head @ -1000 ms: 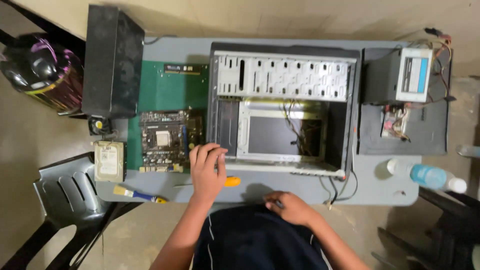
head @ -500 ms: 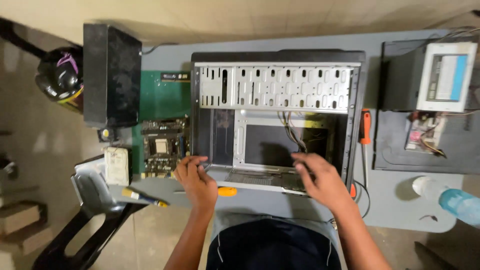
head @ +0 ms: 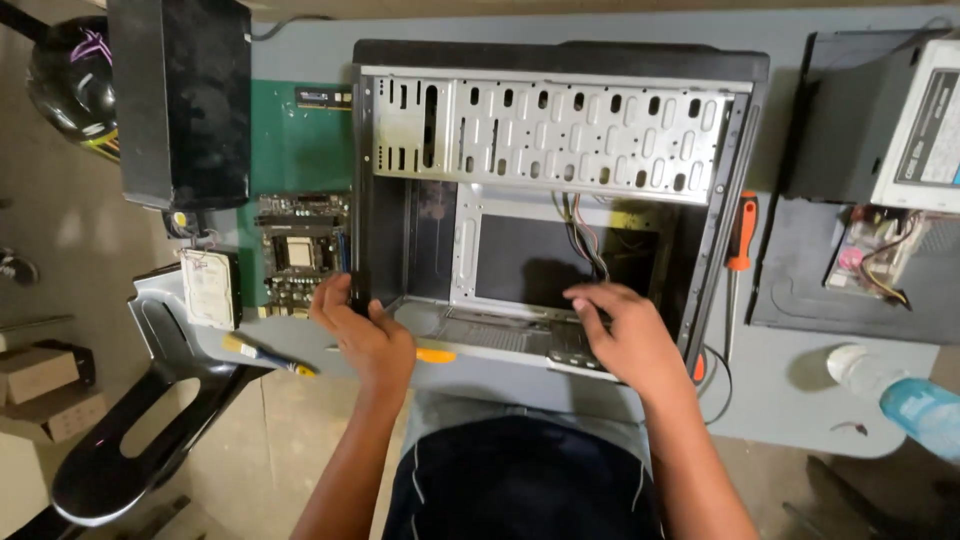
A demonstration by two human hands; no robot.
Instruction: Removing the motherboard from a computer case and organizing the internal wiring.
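My left hand [head: 365,335] is clamped on the lower left corner of the open computer case [head: 555,200], while my right hand [head: 625,335] rests spread open on its lower edge, at the frame's centre.

Your left hand [head: 365,335] and right hand [head: 625,335] are bare, with no gloves, rings or watch showing; both forearms [head: 340,470] are bare too, with no sleeve reaching the wrists or the lower arms in view; your shirt [head: 520,480] is dark navy, nearly black; thin pale lines run down it in curved seams on each side of the front; a lighter grey band of cloth [head: 520,410] shows above the dark part.
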